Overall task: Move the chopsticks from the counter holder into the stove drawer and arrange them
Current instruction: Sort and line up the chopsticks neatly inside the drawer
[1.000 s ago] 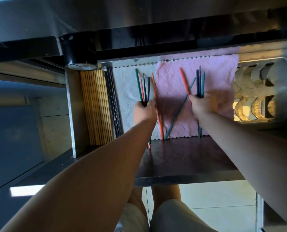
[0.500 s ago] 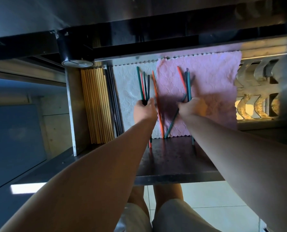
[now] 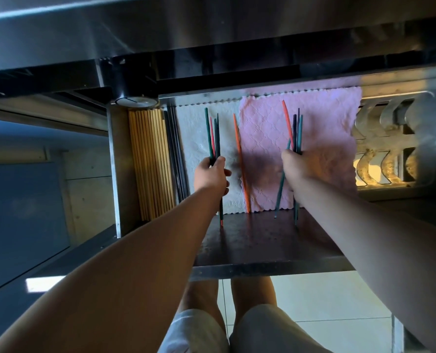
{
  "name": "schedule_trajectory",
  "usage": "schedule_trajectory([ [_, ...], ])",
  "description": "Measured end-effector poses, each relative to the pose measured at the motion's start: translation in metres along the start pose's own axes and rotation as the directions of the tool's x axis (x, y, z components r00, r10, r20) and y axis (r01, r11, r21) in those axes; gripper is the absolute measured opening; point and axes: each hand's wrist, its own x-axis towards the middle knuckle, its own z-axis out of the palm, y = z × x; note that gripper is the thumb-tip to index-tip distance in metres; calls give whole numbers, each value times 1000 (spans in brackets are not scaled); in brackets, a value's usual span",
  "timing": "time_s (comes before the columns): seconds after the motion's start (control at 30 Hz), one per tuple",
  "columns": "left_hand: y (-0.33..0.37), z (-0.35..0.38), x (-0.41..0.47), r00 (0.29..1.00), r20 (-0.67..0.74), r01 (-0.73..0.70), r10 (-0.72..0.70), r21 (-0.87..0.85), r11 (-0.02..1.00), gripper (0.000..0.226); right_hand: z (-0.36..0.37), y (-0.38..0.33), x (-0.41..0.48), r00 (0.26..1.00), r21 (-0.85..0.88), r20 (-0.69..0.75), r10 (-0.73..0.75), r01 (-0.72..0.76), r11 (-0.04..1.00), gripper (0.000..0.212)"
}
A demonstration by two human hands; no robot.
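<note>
Left grip (image 3: 210, 174) and right grip (image 3: 297, 165) each squeeze a bunch of chopsticks (image 3: 212, 133). Sorting step, I think; next lay them straight in the drawer (image 3: 262, 243).

Dim, soft focus; warm glow at right, dark shadows across pink cloth (image 3: 326, 128), drawer (image 3: 262, 245) front murky, edges bowed

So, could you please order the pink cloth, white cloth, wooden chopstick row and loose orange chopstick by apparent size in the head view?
1. pink cloth
2. white cloth, though partly covered
3. wooden chopstick row, somewhat narrower
4. loose orange chopstick
</note>
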Motion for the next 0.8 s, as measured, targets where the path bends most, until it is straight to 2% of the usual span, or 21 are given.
schedule_trajectory([
  [0.1, -3, -4, -1, 1000, -6, -10, 10, 11, 1000, 20, -3, -1, -7, 1000, 61, 25, -17, 15, 998, 20],
  [0.2, -6, -5, 1, 997, -28, -65, 67, 61, 996, 18, -5, -5, -15, 997, 193, 57, -46, 35, 981, 20],
  [0.33, -7, -5, -2, 986, 42, -164, 159, 169, 972, 16, -2, -9, -27, 993, 244, 100, -63, 37, 969, 10],
  [0.43, -4, -2, -6, 978, 78, -205, 192, 249, 947, 16, -4, -9, -32, 991, 283, 110, -82, 48, 958, 10],
  [0.5, -1, 3, -8, 972, 76, -235, 223, 300, 924, 29, -9, -9, -33, 988, 284, 119, -99, 62, 957, 12],
  [0.57, 2, 8, -11, 965, 91, -264, 248, 347, 900, 32, -14, -9, -34, 985, 292, 132, -110, 68, 954, 14],
  [0.8, 2, 23, -23, 954, 169, -297, 248, 416, 859, 25, -22, -7, -43, 971, 368, 167, -173, 102, 924, 11],
])
